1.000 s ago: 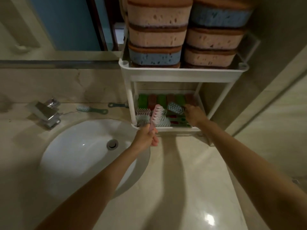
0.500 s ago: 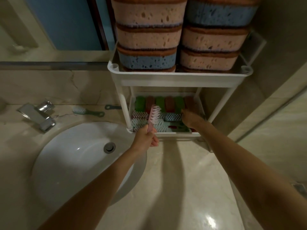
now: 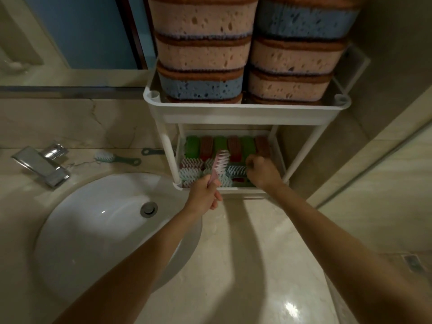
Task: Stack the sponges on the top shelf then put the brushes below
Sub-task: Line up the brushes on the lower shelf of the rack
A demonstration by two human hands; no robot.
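Two stacks of pink and blue sponges (image 3: 203,52) fill the top shelf (image 3: 245,113) of a white rack. The lower shelf (image 3: 233,190) holds a back row of green and red brushes (image 3: 222,146) and several brushes with white bristles in front. My left hand (image 3: 204,194) grips the handle of a pink brush (image 3: 219,164), held upright at the shelf's front edge. My right hand (image 3: 263,170) is inside the lower shelf, fingers curled on the handle of a teal brush (image 3: 236,170) lying there.
A white sink (image 3: 98,230) with a chrome tap (image 3: 42,166) lies left of the rack. Two green-handled brushes (image 3: 117,158) lie on the counter behind the sink. A wall stands close on the right. A marble counter (image 3: 245,265) stretches in front.
My right hand has lowered the teal brush onto the brushes in the lower shelf. My left hand keeps the pink brush at the shelf front. The camera has moved closer to the rack.
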